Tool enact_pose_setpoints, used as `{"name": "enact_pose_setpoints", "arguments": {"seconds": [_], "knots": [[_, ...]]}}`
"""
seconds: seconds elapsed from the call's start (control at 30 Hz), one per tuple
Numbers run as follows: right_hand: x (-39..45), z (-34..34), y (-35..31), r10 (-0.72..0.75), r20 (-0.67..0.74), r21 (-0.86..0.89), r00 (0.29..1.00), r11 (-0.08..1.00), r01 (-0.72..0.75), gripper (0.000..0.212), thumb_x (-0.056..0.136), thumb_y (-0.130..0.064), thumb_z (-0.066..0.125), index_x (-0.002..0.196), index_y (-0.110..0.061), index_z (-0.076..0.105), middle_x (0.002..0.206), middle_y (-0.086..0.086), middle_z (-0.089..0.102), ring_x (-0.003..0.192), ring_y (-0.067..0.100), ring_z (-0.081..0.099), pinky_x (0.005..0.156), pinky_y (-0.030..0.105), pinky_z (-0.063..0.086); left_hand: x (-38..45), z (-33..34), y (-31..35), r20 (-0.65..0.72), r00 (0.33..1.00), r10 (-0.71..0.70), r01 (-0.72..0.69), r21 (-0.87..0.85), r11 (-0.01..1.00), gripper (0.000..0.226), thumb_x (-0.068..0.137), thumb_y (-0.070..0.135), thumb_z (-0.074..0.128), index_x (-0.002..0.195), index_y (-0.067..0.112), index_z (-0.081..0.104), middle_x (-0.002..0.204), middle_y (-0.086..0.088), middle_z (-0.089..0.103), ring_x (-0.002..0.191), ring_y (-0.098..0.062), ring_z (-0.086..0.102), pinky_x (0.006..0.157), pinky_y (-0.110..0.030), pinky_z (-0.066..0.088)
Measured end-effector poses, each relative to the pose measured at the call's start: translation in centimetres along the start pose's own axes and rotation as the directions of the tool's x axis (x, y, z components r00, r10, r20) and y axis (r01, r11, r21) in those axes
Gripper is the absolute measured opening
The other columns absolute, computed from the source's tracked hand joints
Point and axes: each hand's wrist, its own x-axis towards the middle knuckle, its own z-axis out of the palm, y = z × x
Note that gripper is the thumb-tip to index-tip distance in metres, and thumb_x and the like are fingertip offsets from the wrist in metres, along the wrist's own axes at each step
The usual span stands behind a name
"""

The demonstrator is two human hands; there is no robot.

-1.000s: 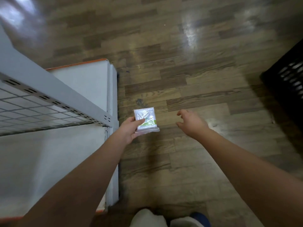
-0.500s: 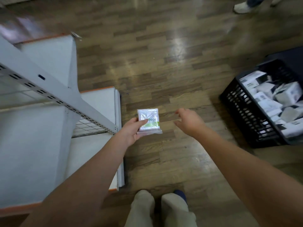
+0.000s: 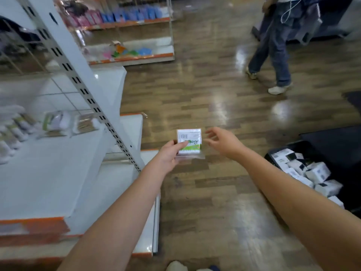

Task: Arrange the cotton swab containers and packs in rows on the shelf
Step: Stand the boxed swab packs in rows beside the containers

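Pack in hand, shelf now in view

The left hand pinches a flat cotton swab pack by its lower left corner, thumb laid across the green label, holding it out over the wooden floor just beyond the end of the white shelf. The right hand hovers just beside the pack's right edge, fingers relaxed and spread, grasping nothing. In the last second the view has lifted from the floor and the lower wire rack to the shelf level, where blurred swab containers and packs already sit toward the back. The black crate of boxes has also come into view at the right. This suggests the pack is about to be carried left and set down in a row beside them.
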Motion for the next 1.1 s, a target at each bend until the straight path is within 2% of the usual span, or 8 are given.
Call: {"name": "enact_pose_setpoints", "arguments": {"seconds": [0.1,0.3,0.5,0.6,0.73,0.87,1.0,1.1], "knots": [[0.4,-2.0,-3.9,-0.043,-0.017,0.101,0.999,0.994,0.044,0.039,0.091,-0.025,0.06,0.127,-0.011,0.052,0.113,0.001,0.058,0.094,0.013,0.052,0.082,0.024,0.043,-2.8,-0.1,2.8,0.039,0.996,0.086,-0.087,0.034,0.996,0.029,0.092,0.006,0.057,0.121,0.004,0.053,0.096,-0.007,0.066,0.069,-0.012,0.069,0.057,-0.026,0.057],[0.0,-1.9,-9.5,-0.089,0.134,0.248,0.987,0.967,0.054,0.034,0.09,-0.023,0.063,0.121,-0.009,0.057,0.102,0.004,0.061,0.088,0.015,0.056,0.063,0.019,0.045,-6.7,-1.6,4.9,0.115,0.983,0.144,-0.157,0.115,0.981,0.007,0.094,0.006,0.053,0.097,0.01,0.058,0.085,-0.005,0.068,0.063,-0.011,0.068,0.056,-0.024,0.056],[-0.4,-0.4,-10.6,-0.089,0.157,0.305,0.984,0.952,0.038,0.03,0.087,-0.019,0.067,0.109,0.0,0.063,0.103,0.016,0.066,0.087,0.019,0.058,0.079,0.035,0.048,-7.8,-4.4,4.6,0.111,0.987,0.12,-0.123,0.024,0.992,0.013,0.095,0.012,0.053,0.106,0.01,0.059,0.087,-0.004,0.072,0.082,-0.018,0.066,0.071,-0.028,0.056],[-0.6,-0.2,-10.8,-0.055,0.124,0.513,0.991,0.858,-0.017,0.02,0.089,-0.013,0.063,0.107,-0.005,0.06,0.095,0.008,0.063,0.08,0.017,0.06,0.073,0.029,0.05,-8.1,-5.6,3.9,0.12,0.988,0.101,-0.084,-0.138,0.987,0.021,0.094,0.015,0.055,0.114,0.011,0.056,0.101,-0.01,0.067,0.091,-0.021,0.065,0.069,-0.03,0.059],[-0.9,1.2,-10.6,0.046,0.139,0.716,0.989,0.686,-0.132,0.021,0.091,-0.007,0.058,0.11,-0.005,0.05,0.098,0.009,0.062,0.074,0.015,0.062,0.062,0.026,0.053,-8.1,-6.0,3.2,0.142,0.987,0.079,-0.061,-0.127,0.99,0.017,0.093,0.014,0.056,0.109,0.011,0.057,0.098,-0.006,0.069,0.088,-0.019,0.067,0.079,-0.033,0.056],[-1.3,2.7,-10.1,0.085,0.189,0.766,0.978,0.611,-0.201,0.034,0.091,-0.005,0.058,0.122,0.003,0.046,0.113,0.019,0.061,0.087,0.024,0.062,0.082,0.041,0.052,-7.8,-5.9,3.3,0.069,0.992,0.101,-0.092,-0.125,0.988,0.007,0.092,0.011,0.056,0.098,0.008,0.06,0.085,-0.005,0.07,0.079,-0.015,0.068,0.071,-0.027,0.057],[-1.4,2.9,-10.4,0.037,0.216,0.741,0.976,0.645,-0.188,0.024,0.088,-0.004,0.061,0.106,-0.01,0.047,0.104,0.009,0.062,0.086,0.02,0.061,0.07,0.032,0.055,-7.5,-6.7,4.3,0.055,0.985,0.161,-0.15,-0.168,0.974,0.009,0.095,0.011,0.053,0.102,0.011,0.059,0.093,-0.007,0.068,0.089,-0.019,0.064,0.086,-0.037,0.051],[-1.0,2.8,-10.9,-0.032,0.251,0.68,0.967,0.717,-0.153,0.027,0.089,-0.012,0.062,0.114,-0.011,0.051,0.107,0.005,0.063,0.089,0.016,0.061,0.069,0.03,0.056,-7.8,-7.2,6.2,0.043,0.974,0.221,-0.217,-0.081,0.973,0.011,0.094,0.013,0.054,0.105,0.011,0.057,0.093,-0.007,0.067,0.085,-0.019,0.064,0.084,-0.037,0.051]]}}
